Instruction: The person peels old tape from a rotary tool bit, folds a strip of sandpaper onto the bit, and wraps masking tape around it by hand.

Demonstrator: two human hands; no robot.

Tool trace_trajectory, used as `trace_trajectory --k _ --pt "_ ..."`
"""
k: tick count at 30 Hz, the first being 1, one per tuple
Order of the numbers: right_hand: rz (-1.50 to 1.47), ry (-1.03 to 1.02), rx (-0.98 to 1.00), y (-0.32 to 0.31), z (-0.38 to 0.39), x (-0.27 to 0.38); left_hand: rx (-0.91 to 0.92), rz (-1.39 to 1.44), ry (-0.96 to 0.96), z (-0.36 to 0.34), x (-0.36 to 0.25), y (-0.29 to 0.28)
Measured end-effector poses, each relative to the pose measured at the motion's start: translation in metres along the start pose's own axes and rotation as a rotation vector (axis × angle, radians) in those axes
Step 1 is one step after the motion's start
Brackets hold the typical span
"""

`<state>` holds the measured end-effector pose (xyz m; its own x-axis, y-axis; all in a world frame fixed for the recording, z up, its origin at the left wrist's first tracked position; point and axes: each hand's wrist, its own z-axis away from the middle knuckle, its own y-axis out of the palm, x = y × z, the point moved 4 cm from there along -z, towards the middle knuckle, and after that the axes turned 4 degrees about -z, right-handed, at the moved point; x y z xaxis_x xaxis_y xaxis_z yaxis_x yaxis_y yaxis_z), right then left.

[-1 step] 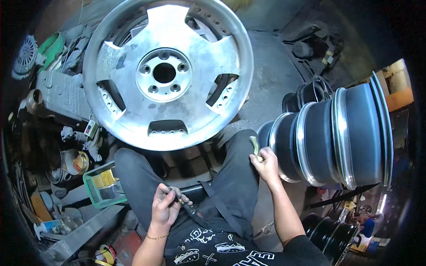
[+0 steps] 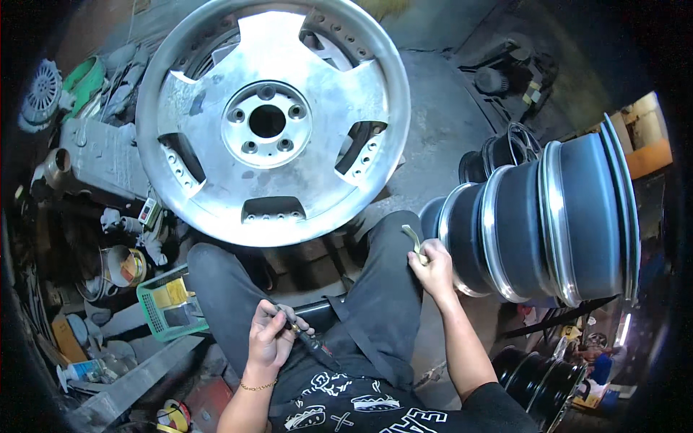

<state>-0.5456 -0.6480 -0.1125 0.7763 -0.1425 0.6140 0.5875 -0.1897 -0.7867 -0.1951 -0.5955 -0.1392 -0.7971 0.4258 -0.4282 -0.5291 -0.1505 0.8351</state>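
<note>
My left hand (image 2: 268, 338) is closed round a slim dark handheld tool (image 2: 317, 348), which lies across my lap and points down to the right. What the tool's tip looks like is hard to make out. Over my right thigh, my right hand (image 2: 435, 268) pinches a pale yellowish strip (image 2: 412, 237) that curls up out of the fingers. A large silver wheel rim (image 2: 328, 90) with bolt holes and several openings faces me beyond my knees; neither hand touches it.
Several dark wheel barrels (image 2: 516, 224) with bright lips lie in a row close to my right arm. More black wheels (image 2: 538, 386) sit at the lower right. A green basket (image 2: 153, 317) stands beside my left leg, among clutter and a metal beam (image 2: 137, 382).
The pale strip in my right hand has bent over more to the left. Both hands stay nearly where they were.
</note>
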Motion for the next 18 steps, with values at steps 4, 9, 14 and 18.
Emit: trace_trajectory --k 4,9,14,18 --pt "-0.032 -0.290 -0.231 -0.019 0.009 0.028 0.028 0.006 0.021 0.001 0.000 -0.002" --pt "-0.167 -0.010 -0.201 -0.023 0.016 0.015 0.038 -0.050 -0.002 0.003 0.001 0.002" --pt "0.016 -0.130 -0.255 -0.029 0.022 0.019 0.016 -0.040 -0.026 0.005 0.006 -0.002" --pt "-0.029 -0.277 -0.317 -0.028 0.029 0.032 0.003 -0.028 -0.031 0.005 0.004 -0.007"
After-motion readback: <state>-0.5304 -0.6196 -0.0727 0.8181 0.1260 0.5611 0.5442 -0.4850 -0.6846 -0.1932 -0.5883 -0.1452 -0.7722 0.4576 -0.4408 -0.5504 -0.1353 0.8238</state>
